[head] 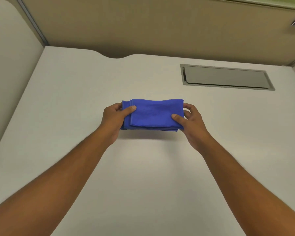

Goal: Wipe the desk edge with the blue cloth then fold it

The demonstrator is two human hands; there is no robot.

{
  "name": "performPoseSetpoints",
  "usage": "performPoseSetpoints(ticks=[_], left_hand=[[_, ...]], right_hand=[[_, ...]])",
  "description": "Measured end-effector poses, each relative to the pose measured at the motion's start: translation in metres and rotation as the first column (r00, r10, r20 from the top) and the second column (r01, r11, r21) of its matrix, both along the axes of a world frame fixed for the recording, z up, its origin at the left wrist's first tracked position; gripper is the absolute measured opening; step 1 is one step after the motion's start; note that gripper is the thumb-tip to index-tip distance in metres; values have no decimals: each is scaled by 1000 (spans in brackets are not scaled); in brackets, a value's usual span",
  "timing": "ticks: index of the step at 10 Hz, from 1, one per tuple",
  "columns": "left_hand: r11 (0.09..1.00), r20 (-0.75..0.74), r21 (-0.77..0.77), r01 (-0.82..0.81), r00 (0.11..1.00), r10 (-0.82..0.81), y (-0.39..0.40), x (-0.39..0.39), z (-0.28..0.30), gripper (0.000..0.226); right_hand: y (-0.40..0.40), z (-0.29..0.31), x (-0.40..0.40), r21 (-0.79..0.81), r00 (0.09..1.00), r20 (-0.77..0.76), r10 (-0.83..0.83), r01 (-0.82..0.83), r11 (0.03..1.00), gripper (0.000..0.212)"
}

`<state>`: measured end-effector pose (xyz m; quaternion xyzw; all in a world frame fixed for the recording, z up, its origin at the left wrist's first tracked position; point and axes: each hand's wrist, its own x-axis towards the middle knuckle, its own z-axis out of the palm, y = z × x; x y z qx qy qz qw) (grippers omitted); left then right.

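I see no open container here; the only recess is a grey metal hatch point(226, 77) set flush into the bench point(75, 92) at the far right, its lid down, so I cannot tell what is inside. The bench is a plain off-white surface, smooth and matte, with a curved notch in its far edge against a tan partition wall point(143, 26). The blue cloth point(153, 114) sits mid-bench, well apart from the hatch. It is soft, slightly fuzzy fabric folded into a thick rectangle of several layers, stitched hems showing at its left end. Its long axis runs left to right across my view. My left hand point(116, 116) pinches the left end, thumb on top. My right hand point(191, 120) pinches the right end the same way.
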<state>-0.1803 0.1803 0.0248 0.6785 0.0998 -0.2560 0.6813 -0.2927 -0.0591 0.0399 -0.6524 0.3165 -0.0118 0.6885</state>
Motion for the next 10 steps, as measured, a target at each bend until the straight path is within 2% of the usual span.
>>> performPoseSetpoints(ticks=[2,4,5,6,7,8,9,10], left_hand=[[992,109,112,-60,993,48,-66,65,-3,29],[977,115,152,-150,984,134,-130,164,-17,62],[971,120,152,-185,979,167,-146,196,-26,67],[948,204,212,-238,959,196,-163,227,-40,58],[911,342,312,-270,927,157,-178,254,-54,53],[869,495,410,-277,868,43,-180,265,-65,44],[815,604,519,-259,786,-135,-177,264,-71,31],[774,645,581,-251,722,-250,-174,260,-69,29]], right_hand=[[-57,-5,79,-161,999,39,-27,33,986,52],[-105,-30,178,-302,995,82,-64,86,950,45],[-116,-38,211,-340,995,81,-61,85,936,47],[-128,-48,246,-388,995,75,-64,88,917,51],[-140,-61,276,-441,994,76,-76,101,892,48],[-144,-72,287,-526,997,55,-50,71,847,47],[-142,-75,289,-630,1000,-9,14,-16,777,54],[-140,-74,291,-681,998,-59,2,-42,731,56]])
